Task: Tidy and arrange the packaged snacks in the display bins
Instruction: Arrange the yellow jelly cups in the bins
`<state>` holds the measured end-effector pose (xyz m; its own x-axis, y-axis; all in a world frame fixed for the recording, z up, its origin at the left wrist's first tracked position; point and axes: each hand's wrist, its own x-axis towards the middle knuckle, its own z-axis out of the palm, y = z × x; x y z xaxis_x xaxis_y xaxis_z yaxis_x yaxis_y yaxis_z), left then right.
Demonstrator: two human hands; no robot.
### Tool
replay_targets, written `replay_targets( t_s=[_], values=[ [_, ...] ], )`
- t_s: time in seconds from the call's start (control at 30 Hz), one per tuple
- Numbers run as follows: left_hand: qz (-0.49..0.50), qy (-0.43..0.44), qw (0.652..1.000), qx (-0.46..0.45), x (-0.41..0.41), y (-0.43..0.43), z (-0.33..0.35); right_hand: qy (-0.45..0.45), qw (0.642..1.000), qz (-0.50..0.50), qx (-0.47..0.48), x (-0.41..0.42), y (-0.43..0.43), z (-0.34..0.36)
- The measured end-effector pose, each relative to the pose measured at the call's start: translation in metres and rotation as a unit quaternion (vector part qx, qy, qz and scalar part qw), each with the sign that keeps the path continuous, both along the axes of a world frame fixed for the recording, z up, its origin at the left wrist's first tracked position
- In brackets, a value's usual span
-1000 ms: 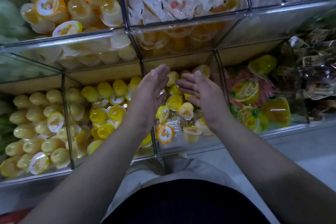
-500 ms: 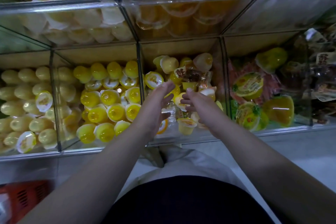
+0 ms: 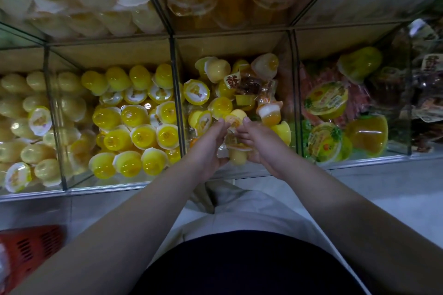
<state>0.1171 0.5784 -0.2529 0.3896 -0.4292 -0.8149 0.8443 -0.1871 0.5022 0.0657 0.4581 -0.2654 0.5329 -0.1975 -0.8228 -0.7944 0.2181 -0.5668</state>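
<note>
Gathering in hand: left hand (image 3: 209, 145), fingers straight, presses jelly cups (image 3: 233, 120) toward right hand (image 3: 260, 145), which curls round an orange-rimmed cup (image 3: 237, 157). Next probably calls for a joint lift.

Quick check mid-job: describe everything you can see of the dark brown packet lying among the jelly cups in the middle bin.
The dark brown packet is a crinkly clear wrapper over dark brown contents, with a pale label bearing a printed character at its left end. It lies roughly flat, long side left to right, on the yellow jelly cups toward the back of the middle bin. Neither the left hand nor the right hand touches it; both are nearer the front.
</note>
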Motion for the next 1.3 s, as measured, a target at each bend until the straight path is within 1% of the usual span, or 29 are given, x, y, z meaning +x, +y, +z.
replay_targets(
  t_s=[0.13,0.2,0.27,0.37,0.6,0.63,0.7,0.8,0.9,1.0,1.13,1.2,1.3],
  values=[
    [-0.007,-0.001,1.0,0.0,0.002,0.002,-0.002,-0.028,0.999,0.004,-0.026,-0.001,0.004,-0.005],
    [-0.004,0.002,1.0,-0.002,0.003,0.004,0.0,-0.033,0.998,0.03,-0.053,-0.004,0.008,-0.007],
    [0.014,0.008,1.0,0.001,0.003,0.007,0.003,-0.037,0.994,0.063,-0.087,-0.006,0.011,-0.007],
    [0.043,0.023,0.999,0.002,0.002,0.011,0.006,-0.039,0.991,0.072,-0.108,-0.006,0.011,-0.004],
    [0.13,0.072,0.988,-0.042,0.004,0.019,0.01,-0.038,0.993,0.085,-0.077,-0.006,0.01,-0.003],
    [0.134,0.078,0.987,-0.049,0.005,0.02,0.012,-0.036,0.994,0.079,-0.067,-0.007,0.013,-0.004],
    [0.129,0.077,0.987,-0.047,0.008,0.022,0.015,-0.027,0.999,0.041,-0.014,-0.01,0.021,-0.004],
    [0.103,0.056,0.993,-0.03,0.014,0.026,0.019,-0.023,0.999,-0.002,0.036,-0.012,0.027,-0.002],
    [0.061,0.016,0.998,-0.009,0.02,0.031,0.024,-0.043,0.999,0.007,0.029,-0.004,0.026,0.004],
    [0.034,-0.042,0.998,0.012,0.024,0.037,0.028,-0.086,0.996,-0.009,0.01,0.01,0.027,0.017],
    [0.045,-0.104,0.993,-0.034,0.03,0.048,0.041,-0.144,0.988,-0.043,0.019,0.026,0.029,0.044],
    [0.044,-0.134,0.988,-0.058,0.037,0.055,0.052,-0.167,0.985,-0.036,0.03,0.031,0.031,0.059],
    [0.022,-0.181,0.981,-0.066,0.049,0.067,0.069,-0.212,0.975,-0.028,0.06,0.038,0.035,0.081]
  ],
)
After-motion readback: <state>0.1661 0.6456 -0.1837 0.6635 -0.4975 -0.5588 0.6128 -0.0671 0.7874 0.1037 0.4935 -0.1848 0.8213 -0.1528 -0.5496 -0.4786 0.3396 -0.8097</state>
